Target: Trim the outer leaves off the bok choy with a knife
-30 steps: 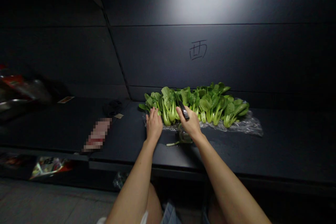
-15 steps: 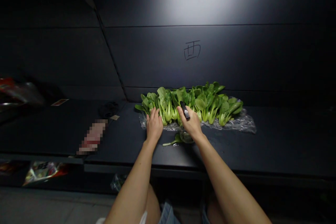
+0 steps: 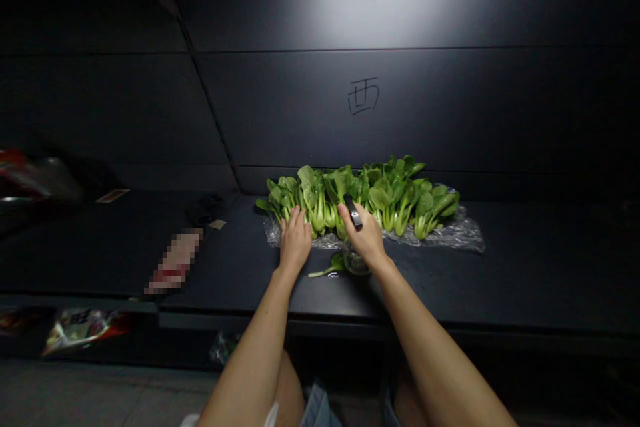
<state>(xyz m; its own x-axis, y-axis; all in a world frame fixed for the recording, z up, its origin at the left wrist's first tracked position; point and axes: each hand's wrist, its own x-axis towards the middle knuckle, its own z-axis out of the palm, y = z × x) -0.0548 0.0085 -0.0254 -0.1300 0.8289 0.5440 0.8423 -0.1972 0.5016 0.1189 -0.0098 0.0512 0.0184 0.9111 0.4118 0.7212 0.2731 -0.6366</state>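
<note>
My left hand [image 3: 295, 240] lies open against the bok choy [image 3: 385, 197] while my right hand [image 3: 363, 237] grips a small black object [image 3: 353, 210], both beside the plastic wrap [image 3: 440, 233]

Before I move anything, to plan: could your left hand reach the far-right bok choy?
Probably, with a stretch: the left hand sits toward the row's left end, and the right hand lies between, so it would pass over that. Nothing covers the bok choy.

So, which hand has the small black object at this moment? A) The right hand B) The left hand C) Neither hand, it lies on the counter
A: the small black object sits at the fingers of the right hand, while the left hand is on the bok choy.
</note>
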